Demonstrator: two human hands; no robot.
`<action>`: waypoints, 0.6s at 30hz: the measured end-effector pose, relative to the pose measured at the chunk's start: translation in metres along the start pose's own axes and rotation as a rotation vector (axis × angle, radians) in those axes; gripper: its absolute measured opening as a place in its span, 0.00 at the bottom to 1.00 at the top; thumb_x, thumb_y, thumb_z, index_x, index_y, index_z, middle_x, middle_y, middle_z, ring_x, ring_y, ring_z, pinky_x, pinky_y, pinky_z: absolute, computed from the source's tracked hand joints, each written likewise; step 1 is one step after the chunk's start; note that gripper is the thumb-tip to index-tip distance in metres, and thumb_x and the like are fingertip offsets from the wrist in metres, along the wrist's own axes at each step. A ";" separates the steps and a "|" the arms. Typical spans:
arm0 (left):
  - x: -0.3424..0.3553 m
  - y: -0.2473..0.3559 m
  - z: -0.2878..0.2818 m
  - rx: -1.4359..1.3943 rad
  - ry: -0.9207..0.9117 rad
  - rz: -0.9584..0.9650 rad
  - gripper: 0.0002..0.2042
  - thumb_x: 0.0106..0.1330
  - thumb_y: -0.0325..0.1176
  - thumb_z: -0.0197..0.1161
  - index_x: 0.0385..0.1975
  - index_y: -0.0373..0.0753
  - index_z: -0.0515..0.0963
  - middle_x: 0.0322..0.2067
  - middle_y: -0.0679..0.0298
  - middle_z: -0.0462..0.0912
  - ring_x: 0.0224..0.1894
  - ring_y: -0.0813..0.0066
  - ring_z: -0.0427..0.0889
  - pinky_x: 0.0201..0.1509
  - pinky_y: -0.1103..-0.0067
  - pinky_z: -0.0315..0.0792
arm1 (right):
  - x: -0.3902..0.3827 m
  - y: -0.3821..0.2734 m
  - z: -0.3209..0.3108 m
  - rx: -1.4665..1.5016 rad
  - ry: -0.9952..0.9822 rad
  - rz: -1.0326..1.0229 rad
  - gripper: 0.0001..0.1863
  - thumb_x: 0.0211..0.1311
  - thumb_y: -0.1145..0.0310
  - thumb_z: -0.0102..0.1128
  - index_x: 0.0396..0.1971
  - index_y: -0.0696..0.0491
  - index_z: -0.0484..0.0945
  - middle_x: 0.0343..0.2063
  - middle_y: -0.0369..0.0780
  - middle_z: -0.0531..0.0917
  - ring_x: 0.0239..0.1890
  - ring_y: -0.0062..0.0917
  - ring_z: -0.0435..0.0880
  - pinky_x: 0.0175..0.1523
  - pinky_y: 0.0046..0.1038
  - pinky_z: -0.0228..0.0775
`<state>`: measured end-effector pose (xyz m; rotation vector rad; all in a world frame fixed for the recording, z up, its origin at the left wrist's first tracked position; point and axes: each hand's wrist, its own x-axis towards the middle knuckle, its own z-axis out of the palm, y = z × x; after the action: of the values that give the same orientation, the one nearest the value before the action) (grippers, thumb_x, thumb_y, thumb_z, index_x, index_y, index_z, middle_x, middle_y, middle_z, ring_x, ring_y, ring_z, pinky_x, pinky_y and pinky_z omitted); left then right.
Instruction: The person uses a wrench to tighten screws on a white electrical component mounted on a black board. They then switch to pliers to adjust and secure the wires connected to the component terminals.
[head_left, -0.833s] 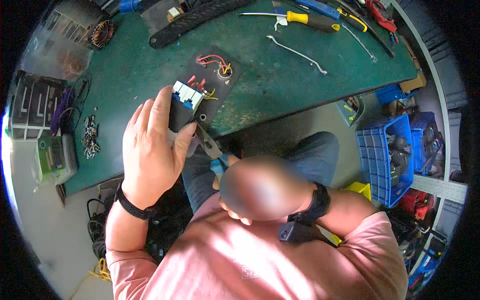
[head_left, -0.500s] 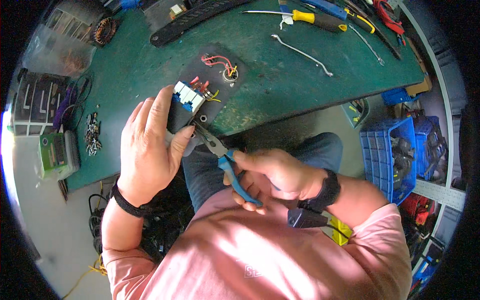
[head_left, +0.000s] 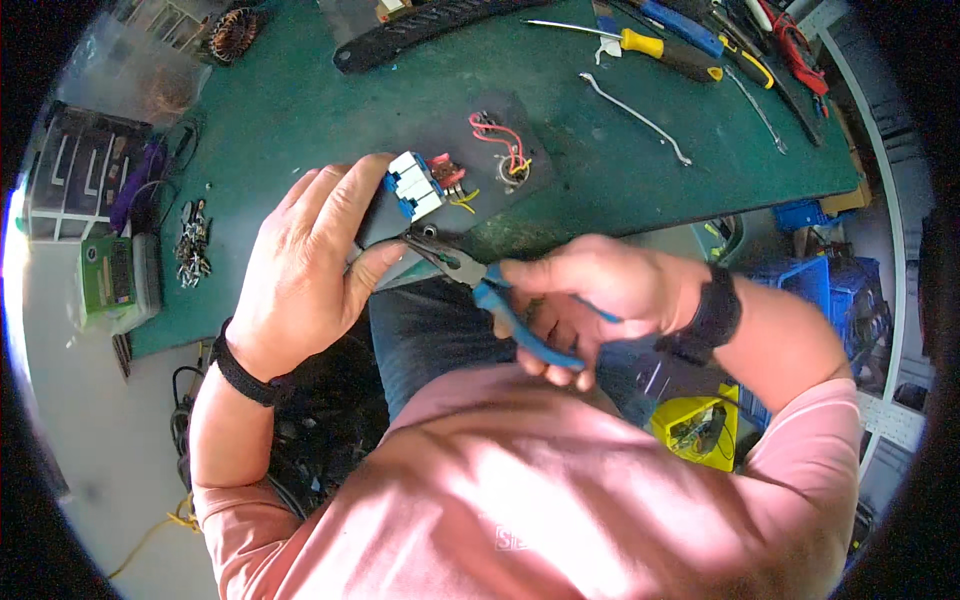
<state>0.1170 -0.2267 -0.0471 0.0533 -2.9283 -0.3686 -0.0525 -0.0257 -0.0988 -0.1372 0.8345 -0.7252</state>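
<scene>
My left hand grips the near left edge of a dark grey panel, thumb at the front edge and fingers on top. A blue and white terminal block sits on the panel beside my fingertips, with red connectors and a yellow wire at its right. Farther right, red wires run to a round metal fitting. My right hand is wrapped around the blue-handled long-nose pliers. Their jaws reach the panel's near edge by my left thumb, close to a small nut; what lies between the tips is hidden.
The green bench carries a wrench and a yellow-and-black screwdriver at the far right. Loose screws lie left, near a drawer box. A yellow bin and blue crates stand at lower right.
The view has shifted, moving the bench items rightward. The panel has moved right and turned slightly clockwise with my left hand. My right hand and the pliers have moved right and up.
</scene>
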 end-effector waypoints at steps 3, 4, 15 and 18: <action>0.004 -0.005 0.006 0.037 0.111 0.058 0.28 0.60 0.41 0.62 0.55 0.29 0.67 0.40 0.46 0.74 0.42 0.46 0.74 0.49 0.64 0.69 | 0.010 0.021 0.003 0.055 -0.126 -0.110 0.28 0.70 0.45 0.40 0.50 0.56 0.71 0.39 0.51 0.81 0.36 0.38 0.84 0.32 0.36 0.82; 0.005 -0.005 0.009 0.058 0.161 0.082 0.28 0.58 0.40 0.64 0.54 0.29 0.67 0.37 0.48 0.75 0.39 0.47 0.74 0.46 0.64 0.70 | 0.014 0.027 0.004 0.089 -0.150 -0.134 0.28 0.70 0.45 0.40 0.50 0.56 0.71 0.40 0.51 0.80 0.38 0.38 0.84 0.32 0.37 0.82; -0.003 0.006 0.019 0.100 0.220 0.019 0.27 0.58 0.36 0.64 0.54 0.28 0.66 0.37 0.47 0.74 0.39 0.47 0.75 0.45 0.65 0.70 | 0.057 0.063 0.039 0.588 -0.269 -0.234 0.23 0.68 0.50 0.49 0.48 0.56 0.72 0.39 0.47 0.80 0.41 0.39 0.83 0.45 0.44 0.79; -0.004 0.005 0.020 0.122 0.238 0.022 0.27 0.58 0.36 0.64 0.55 0.28 0.66 0.38 0.46 0.75 0.39 0.47 0.75 0.45 0.65 0.70 | 0.067 0.074 0.033 0.499 -0.287 -0.305 0.28 0.71 0.47 0.41 0.53 0.57 0.69 0.45 0.49 0.78 0.47 0.38 0.80 0.49 0.41 0.77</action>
<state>0.1168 -0.2167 -0.0656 0.0765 -2.7099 -0.1666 0.0403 -0.0176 -0.1471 0.0815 0.3431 -1.1502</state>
